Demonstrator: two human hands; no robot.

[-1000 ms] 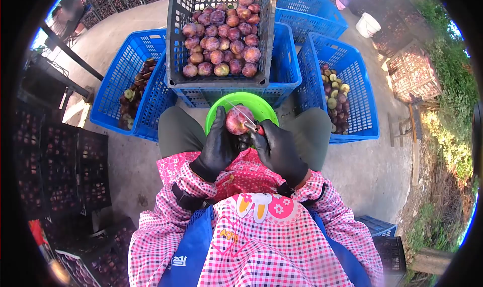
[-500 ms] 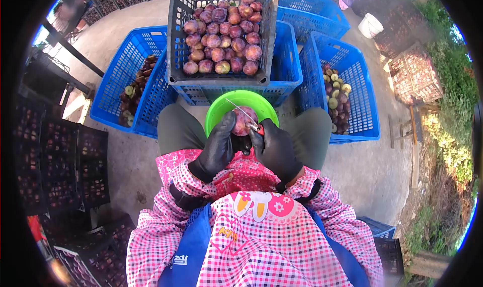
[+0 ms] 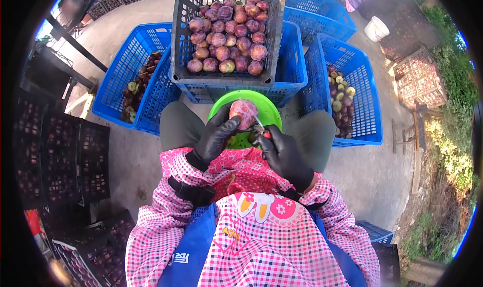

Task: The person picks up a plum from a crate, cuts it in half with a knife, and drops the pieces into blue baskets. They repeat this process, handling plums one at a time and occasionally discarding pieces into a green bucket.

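My left hand (image 3: 216,138), in a black glove, holds a reddish plum (image 3: 243,114) above a green bowl (image 3: 271,117) between my knees. In my right hand (image 3: 284,155), also gloved, is a knife with a red handle (image 3: 266,134); its thin blade lies against the plum's right side. Some pieces show in the bowl under the hands, too small to make out. Beyond the bowl, a black crate (image 3: 221,79) of whole plums rests on a blue crate (image 3: 294,80).
Blue crates with darker and greenish fruit stand at the left (image 3: 113,93) and right (image 3: 370,96). Black crates (image 3: 63,156) are stacked far left. A white bucket (image 3: 376,29) is at the upper right. Other people are partly visible at the top edges.
The plum is now more exposed and slightly higher in my left hand. The knife blade has swung from across the plum's top to its right side, and my right hand has moved right and down.
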